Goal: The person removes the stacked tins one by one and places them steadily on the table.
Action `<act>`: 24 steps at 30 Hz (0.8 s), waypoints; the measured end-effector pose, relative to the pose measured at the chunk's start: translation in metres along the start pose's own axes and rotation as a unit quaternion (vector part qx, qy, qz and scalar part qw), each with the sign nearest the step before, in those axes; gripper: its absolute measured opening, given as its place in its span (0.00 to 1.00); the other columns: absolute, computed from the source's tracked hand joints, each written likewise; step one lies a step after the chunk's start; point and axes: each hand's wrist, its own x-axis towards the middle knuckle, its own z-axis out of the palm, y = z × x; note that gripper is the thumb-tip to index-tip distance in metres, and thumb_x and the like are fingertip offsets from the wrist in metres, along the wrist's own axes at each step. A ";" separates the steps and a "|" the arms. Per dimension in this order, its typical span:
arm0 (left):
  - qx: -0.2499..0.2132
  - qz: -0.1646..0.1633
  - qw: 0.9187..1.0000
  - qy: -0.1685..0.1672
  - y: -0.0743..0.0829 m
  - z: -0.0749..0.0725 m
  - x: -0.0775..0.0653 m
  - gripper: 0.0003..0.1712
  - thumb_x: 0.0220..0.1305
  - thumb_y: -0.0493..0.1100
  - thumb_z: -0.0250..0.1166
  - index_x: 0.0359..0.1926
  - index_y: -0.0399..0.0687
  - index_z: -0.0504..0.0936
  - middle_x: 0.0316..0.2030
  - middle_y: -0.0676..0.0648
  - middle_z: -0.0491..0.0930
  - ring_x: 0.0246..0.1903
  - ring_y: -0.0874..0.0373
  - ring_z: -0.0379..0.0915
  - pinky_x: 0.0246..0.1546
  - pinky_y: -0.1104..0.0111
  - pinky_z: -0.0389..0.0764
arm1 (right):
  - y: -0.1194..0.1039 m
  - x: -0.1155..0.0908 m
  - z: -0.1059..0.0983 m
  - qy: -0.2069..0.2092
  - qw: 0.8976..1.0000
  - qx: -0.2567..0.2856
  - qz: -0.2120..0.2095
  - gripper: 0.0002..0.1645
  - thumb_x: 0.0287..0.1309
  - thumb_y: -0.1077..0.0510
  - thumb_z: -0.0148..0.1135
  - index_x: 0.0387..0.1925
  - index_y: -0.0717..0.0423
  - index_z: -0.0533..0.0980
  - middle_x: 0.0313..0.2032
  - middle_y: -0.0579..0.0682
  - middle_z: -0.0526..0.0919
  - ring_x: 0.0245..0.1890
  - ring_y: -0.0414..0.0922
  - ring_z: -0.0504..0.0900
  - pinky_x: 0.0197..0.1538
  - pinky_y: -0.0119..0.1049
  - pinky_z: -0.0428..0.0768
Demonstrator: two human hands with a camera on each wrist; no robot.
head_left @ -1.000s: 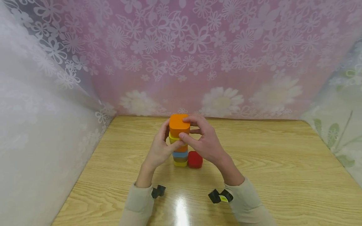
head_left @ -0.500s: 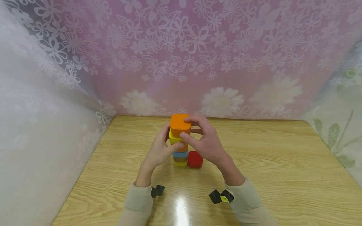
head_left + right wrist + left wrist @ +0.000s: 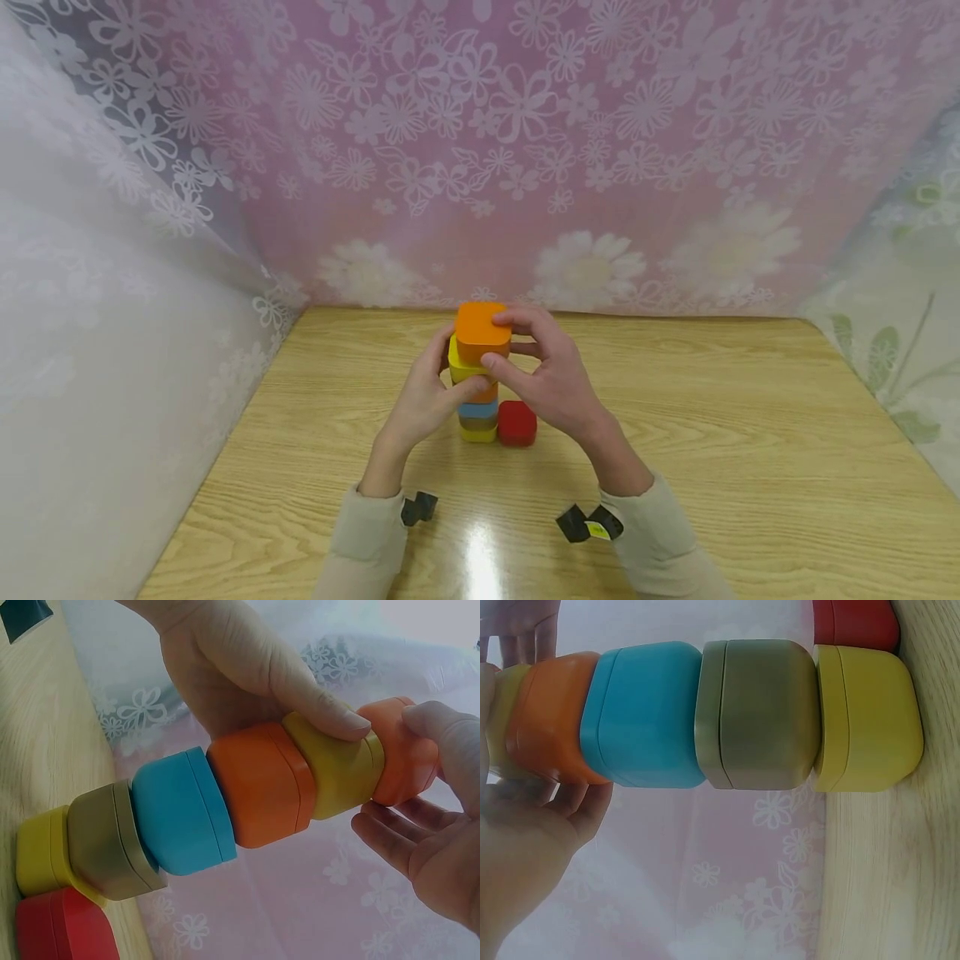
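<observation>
A tower of rounded-square boxes, each with a seam near its top, stands on the table. From the bottom come a yellow box (image 3: 874,716), an olive-gold box (image 3: 761,716), a blue box (image 3: 649,716), an orange box (image 3: 259,787) and an upper yellow box (image 3: 334,769). My left hand (image 3: 423,392) grips the upper yellow box, its thumb across the near side. Above that, my right hand (image 3: 551,375) holds the top orange box (image 3: 480,323) between thumb and fingers. It sits slightly right of the yellow one beneath. Some left fingers are hidden behind the tower.
Close to the tower's right side, a red box (image 3: 517,422) lies on the wooden table (image 3: 712,450). A pink floral curtain (image 3: 480,167) hangs along the back edge, with pale cloth at both sides. Black camera mounts (image 3: 588,523) stick out from both sleeves.
My right hand has shifted the top orange box a little to the right over the upper yellow box. The left hand and the lower boxes look nearly still.
</observation>
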 end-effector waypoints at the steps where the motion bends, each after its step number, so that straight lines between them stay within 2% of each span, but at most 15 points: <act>1: 0.003 0.001 1.000 0.001 0.000 0.000 0.000 0.42 0.63 0.55 0.68 0.73 0.52 0.61 0.60 0.50 0.73 0.55 0.55 0.73 0.57 0.55 0.75 | 0.000 -0.001 -0.001 0.001 1.000 0.001 0.001 0.26 0.57 0.71 0.67 0.57 0.61 0.72 0.59 0.55 0.74 0.56 0.50 0.78 0.54 0.43 0.82; 6: 0.006 -0.002 1.000 0.002 0.001 0.000 0.001 0.42 0.63 0.54 0.69 0.72 0.49 0.62 0.59 0.49 0.74 0.53 0.55 0.73 0.57 0.55 0.75 | 0.000 -0.003 -0.003 0.008 1.000 0.008 0.008 0.25 0.58 0.71 0.66 0.57 0.60 0.72 0.59 0.54 0.74 0.56 0.49 0.78 0.53 0.43 0.82; 14: -0.002 -0.008 1.000 -0.003 0.001 0.001 0.002 0.39 0.62 0.53 0.69 0.70 0.50 0.64 0.57 0.50 0.75 0.51 0.54 0.74 0.55 0.56 0.76 | 0.001 -0.008 -0.006 0.015 1.000 0.007 0.019 0.25 0.58 0.71 0.66 0.57 0.60 0.71 0.59 0.53 0.74 0.55 0.48 0.79 0.53 0.40 0.82; 20: -0.006 -0.012 1.000 -0.004 0.000 0.001 0.001 0.41 0.62 0.56 0.68 0.70 0.49 0.63 0.56 0.50 0.75 0.50 0.55 0.74 0.54 0.56 0.77 | 0.002 -0.013 -0.007 0.024 0.999 0.022 0.023 0.26 0.58 0.72 0.65 0.57 0.61 0.71 0.60 0.53 0.73 0.55 0.46 0.79 0.54 0.37 0.81; 24: -0.005 -0.020 1.000 -0.006 0.002 0.002 0.001 0.39 0.63 0.52 0.68 0.70 0.49 0.63 0.55 0.49 0.75 0.50 0.55 0.74 0.54 0.56 0.77 | 0.001 -0.018 -0.008 0.033 0.998 0.031 0.032 0.26 0.57 0.73 0.65 0.57 0.62 0.70 0.62 0.53 0.73 0.54 0.45 0.79 0.54 0.35 0.81</act>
